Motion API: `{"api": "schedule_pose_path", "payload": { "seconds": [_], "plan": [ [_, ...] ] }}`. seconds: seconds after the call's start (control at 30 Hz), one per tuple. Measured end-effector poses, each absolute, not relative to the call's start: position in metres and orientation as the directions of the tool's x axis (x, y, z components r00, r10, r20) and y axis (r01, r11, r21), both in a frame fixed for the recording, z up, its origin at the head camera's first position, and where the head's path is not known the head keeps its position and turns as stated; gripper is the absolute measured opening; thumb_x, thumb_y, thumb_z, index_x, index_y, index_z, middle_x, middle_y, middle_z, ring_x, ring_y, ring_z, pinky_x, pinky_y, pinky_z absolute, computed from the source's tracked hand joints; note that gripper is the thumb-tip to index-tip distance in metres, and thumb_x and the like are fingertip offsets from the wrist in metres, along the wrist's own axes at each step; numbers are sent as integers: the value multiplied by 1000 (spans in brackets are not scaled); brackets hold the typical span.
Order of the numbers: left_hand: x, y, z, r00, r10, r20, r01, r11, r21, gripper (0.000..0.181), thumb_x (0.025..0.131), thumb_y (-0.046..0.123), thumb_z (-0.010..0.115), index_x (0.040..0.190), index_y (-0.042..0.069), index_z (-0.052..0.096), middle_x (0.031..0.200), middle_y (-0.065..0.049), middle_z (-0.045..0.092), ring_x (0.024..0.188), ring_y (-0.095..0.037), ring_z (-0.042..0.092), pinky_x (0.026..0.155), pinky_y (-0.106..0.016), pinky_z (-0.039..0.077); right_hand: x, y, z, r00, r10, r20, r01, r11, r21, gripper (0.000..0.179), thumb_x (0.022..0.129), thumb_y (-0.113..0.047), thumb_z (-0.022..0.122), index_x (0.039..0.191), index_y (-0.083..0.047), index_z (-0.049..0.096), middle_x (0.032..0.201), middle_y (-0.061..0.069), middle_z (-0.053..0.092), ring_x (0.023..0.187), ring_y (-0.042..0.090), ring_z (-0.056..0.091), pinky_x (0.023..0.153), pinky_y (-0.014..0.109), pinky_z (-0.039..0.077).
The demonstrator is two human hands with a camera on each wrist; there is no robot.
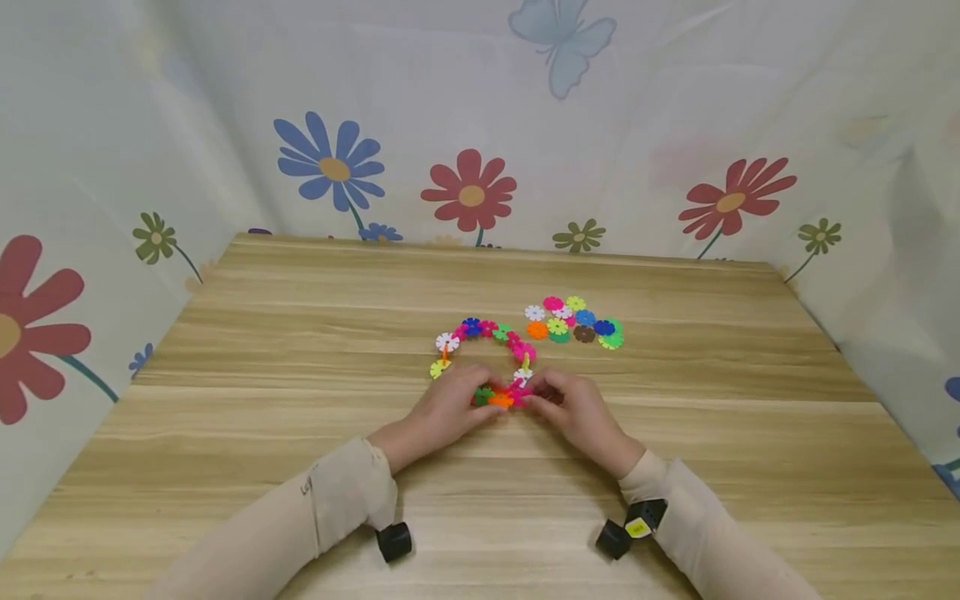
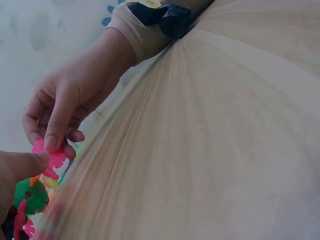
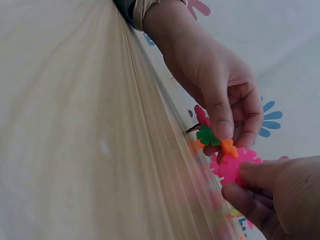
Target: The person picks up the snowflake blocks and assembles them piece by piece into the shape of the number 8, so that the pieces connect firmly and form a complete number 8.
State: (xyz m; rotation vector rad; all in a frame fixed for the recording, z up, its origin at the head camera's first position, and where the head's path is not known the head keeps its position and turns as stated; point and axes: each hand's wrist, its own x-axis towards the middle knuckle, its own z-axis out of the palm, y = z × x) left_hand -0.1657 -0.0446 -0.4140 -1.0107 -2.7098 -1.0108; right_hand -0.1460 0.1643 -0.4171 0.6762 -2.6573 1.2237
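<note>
Two hands are at work just below the centre of the head view: the left hand [image 1: 444,408] and the right hand [image 1: 587,414]. The fingers of each are closed to a pinch. The left hand grips an orange disc [image 3: 229,148], with a green disc [image 3: 206,135] directly next to it; the right hand grips a pink disc [image 3: 232,167] by its notched edge. The orange disc and the pink disc meet between the hands; whether their slots interlock cannot be told.

Both belong to a ring of flower-shaped discs [image 1: 471,327] in pink, white, yellow, blue, green and orange, located at the centre of the head view on a wood-grain counter [image 1: 262,333]. To the upper right of the ring, apart from it, lies a group of loose discs [image 1: 557,326], some overlapping; orange, white, brown, lime and blue are among the colours.

Markings: the left sleeve [image 1: 270,525], lower left, bears dark lettering [image 1: 307,485] of which "Le" is legible. A black device [image 1: 647,517] at the right wrist, lower right of centre, carries a yellow label [image 1: 639,528]; its print is too small to read. No brand is legible.

Across the top of the frame, a pale backdrop [image 1: 420,100] shows printed flowers [image 1: 470,197] and a blue butterfly [image 1: 567,46].
</note>
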Motion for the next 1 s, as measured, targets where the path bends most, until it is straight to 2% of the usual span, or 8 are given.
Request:
{"api": "schedule_pose_path", "payload": {
  "seconds": [0.17, 0.37, 0.57, 0.77, 0.9, 1.0],
  "plan": [
    [-164, -43, -411, -788, 558, 258, 592, 573, 567, 31, 82, 18, 77, 108, 6, 64, 106, -6, 70, 102, -22, 64, 91, -36, 52, -146, 163, -418, -889, -340, 306, -452, 559, -695, 6, 86, -7, 70, 92, -7, 68, 82, 3, 71, 70, 5, 60, 67, 21, 54],
    [-164, -42, -414, -735, 589, 336, 675, 585, 450, 35, 83, 22, 75, 113, 8, 63, 110, -6, 69, 103, -22, 64, 93, -37, 51, -146, 160, -419, -899, -335, 282, -431, 561, -707, 7, 87, -10, 70, 92, -7, 67, 80, 4, 70, 63, 3, 58, 60, 20, 52],
    [-165, -39, -417, -703, 609, 366, 711, 600, 368, 29, 89, 28, 68, 114, 14, 64, 111, -5, 68, 104, -22, 64, 93, -38, 51, -148, 159, -417, -892, -349, 287, -447, 588, -674, 10, 85, -9, 72, 94, -7, 67, 83, 4, 72, 74, 10, 65, 67, 20, 55],
    [-166, -36, -415, -719, 600, 351, 695, 620, 364, 23, 89, 24, 69, 108, 13, 65, 101, -5, 66, 93, -22, 63, 88, -39, 49, -151, 166, -404, -901, -380, 208, -416, 622, -663, 11, 86, -9, 69, 97, -7, 66, 87, 3, 70, 79, 12, 64, 70, 21, 54],
    [-166, -34, -414, -742, 585, 326, 670, 640, 377, 21, 89, 23, 68, 108, 13, 65, 101, -5, 66, 91, -22, 63, 85, -39, 50, -158, 176, -396, -921, -357, 155, -364, 654, -662, 11, 88, -11, 67, 98, -7, 66, 90, 3, 68, 82, 13, 62, 70, 23, 53],
    [-167, -32, -413, -763, 572, 303, 647, 660, 382, 20, 91, 24, 66, 107, 13, 65, 102, -5, 66, 92, -22, 63, 84, -39, 51, -167, 187, -393, -936, -312, 161, -340, 686, -644, 11, 89, -9, 66, 98, -3, 65, 92, 7, 68, 83, 18, 62, 71, 28, 54]
  ]
}}
